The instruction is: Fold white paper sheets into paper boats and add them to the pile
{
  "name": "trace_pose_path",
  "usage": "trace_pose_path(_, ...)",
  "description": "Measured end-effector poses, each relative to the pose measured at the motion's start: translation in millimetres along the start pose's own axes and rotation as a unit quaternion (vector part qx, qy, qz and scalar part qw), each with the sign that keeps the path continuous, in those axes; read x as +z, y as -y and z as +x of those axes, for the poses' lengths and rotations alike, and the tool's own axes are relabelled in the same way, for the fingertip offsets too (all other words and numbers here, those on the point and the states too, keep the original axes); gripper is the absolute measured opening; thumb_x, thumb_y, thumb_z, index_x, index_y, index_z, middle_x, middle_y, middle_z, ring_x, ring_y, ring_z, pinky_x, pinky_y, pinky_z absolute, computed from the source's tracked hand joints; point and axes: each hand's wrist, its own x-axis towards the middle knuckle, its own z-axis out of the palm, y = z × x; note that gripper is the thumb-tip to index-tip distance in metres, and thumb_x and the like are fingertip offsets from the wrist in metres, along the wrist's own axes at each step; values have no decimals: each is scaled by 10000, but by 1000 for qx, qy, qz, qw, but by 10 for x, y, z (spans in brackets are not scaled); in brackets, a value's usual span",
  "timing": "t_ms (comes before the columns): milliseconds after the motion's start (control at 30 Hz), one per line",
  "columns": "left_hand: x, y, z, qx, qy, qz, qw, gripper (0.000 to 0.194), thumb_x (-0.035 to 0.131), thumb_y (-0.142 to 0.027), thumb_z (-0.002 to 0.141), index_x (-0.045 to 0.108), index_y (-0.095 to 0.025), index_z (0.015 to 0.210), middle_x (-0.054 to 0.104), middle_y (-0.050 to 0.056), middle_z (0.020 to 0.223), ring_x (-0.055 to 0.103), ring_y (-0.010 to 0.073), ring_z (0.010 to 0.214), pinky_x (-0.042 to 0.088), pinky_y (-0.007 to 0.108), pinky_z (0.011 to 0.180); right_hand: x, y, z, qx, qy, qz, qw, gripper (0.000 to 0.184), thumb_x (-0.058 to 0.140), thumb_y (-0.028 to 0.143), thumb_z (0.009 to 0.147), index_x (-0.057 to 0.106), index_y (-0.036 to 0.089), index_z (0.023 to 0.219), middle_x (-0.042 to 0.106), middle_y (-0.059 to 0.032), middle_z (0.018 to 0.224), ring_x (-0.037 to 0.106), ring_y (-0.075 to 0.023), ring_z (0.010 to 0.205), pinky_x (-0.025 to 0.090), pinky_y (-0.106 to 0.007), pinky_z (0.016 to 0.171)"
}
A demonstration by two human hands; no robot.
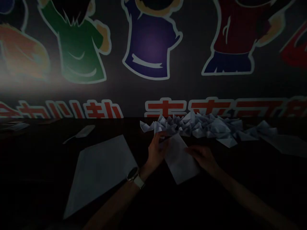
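White paper (181, 164), a small sheet just right of centre in the frame's lower half, lies between a person's two hands, its long axis slanting from upper left to lower right, the lower end free. The left hand (157, 150), a watch (132, 174) at its wrist, grips the upper-left end; the right hand (203, 156) pinches the right edge. Both touch the sheet, so neither is nearer. Larger white sheets (103, 164) rest at lower left. Beyond, folded paper pieces (213, 126) heap right of centre, before a cartoon-painted wall (192, 86).
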Motion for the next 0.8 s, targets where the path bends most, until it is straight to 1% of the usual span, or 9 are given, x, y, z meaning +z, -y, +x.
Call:
trace_pose_path(67, -23, -51, 19, 4, 46, 39, 998, 159, 562, -279, 788, 567, -184, 916, 603, 57, 988, 555, 180, 934, 413, 302, 832, 3, 20, -15, -10, 34, -3, 999, 338, 569, 483, 740, 705, 174, 715, 676, -11, 662, 593, -176, 642, 406, -233, 560)
trace_pose_path(200, -73, -82, 63, -71, 176, 57, 980, 231, 561, -380, 780, 616, -156, 784, 616, 18, 717, 552, 141, 658, 425, 240, 613, 14, 79, -44, -17, 89, -6, 996, 320, 570, 456, 746, 698, 169, 687, 659, -3, 630, 579, -165, 615, 391, -227, 542)
trace_pose_path(267, -107, -76, 97, -88, 222, 26, 971, 257, 567, -399, 769, 637, -152, 755, 631, 24, 728, 557, 147, 681, 423, 235, 620, 16, 89, -48, -17, 105, -4, 994, 307, 577, 439, 742, 694, 168, 660, 650, -3, 609, 568, -164, 597, 381, -230, 535)
trace_pose_path(333, -127, -56, 125, -105, 244, -27, 964, 274, 565, -403, 767, 661, -147, 779, 657, 42, 797, 573, 164, 743, 428, 243, 659, 19, 78, -49, -20, 123, 5, 992, 294, 583, 427, 738, 696, 170, 651, 647, -3, 597, 557, -162, 578, 371, -233, 527)
trace_pose_path(400, -117, -8, 132, -139, 242, -60, 958, 313, 545, -419, 773, 673, -133, 781, 663, 52, 784, 579, 172, 736, 426, 249, 645, 25, 55, -49, -21, 148, 13, 989, 280, 587, 417, 737, 700, 174, 655, 649, -1, 600, 550, -159, 571, 364, -233, 525)
trace_pose_path(533, -24, 158, 86, -200, 193, -63, 959, 315, 539, -407, 765, 647, -120, 692, 621, 27, 646, 553, 152, 645, 400, 239, 579, 49, 21, -48, -10, 169, 20, 985, 272, 595, 410, 732, 706, 171, 665, 650, 1, 606, 542, -153, 566, 365, -235, 536)
trace_pose_path(667, 58, 269, 44, -201, 134, -62, 969, 204, 587, -329, 724, 562, -135, 665, 552, -12, 601, 499, 108, 582, 367, 216, 537, 85, -1, -39, 4, 169, 30, 985, 274, 595, 404, 722, 704, 163, 647, 636, 4, 577, 523, -140, 540, 351, -231, 521)
trace_pose_path(733, 71, 268, 40, -196, 86, -56, 975, 164, 623, -276, 684, 524, -145, 690, 510, -38, 578, 472, 93, 552, 346, 204, 515, 99, -25, -32, 8, 169, 30, 985, 268, 602, 399, 709, 706, 163, 638, 628, 10, 562, 514, -134, 529, 340, -227, 515)
trace_pose_path(800, 69, 234, 41, -202, 72, -65, 975, 170, 635, -255, 672, 524, -148, 743, 517, -39, 597, 480, 92, 560, 349, 202, 519, 109, -54, -27, 10, 168, 28, 985, 268, 603, 402, 703, 711, 164, 643, 624, 15, 558, 506, -128, 521, 330, -224, 511)
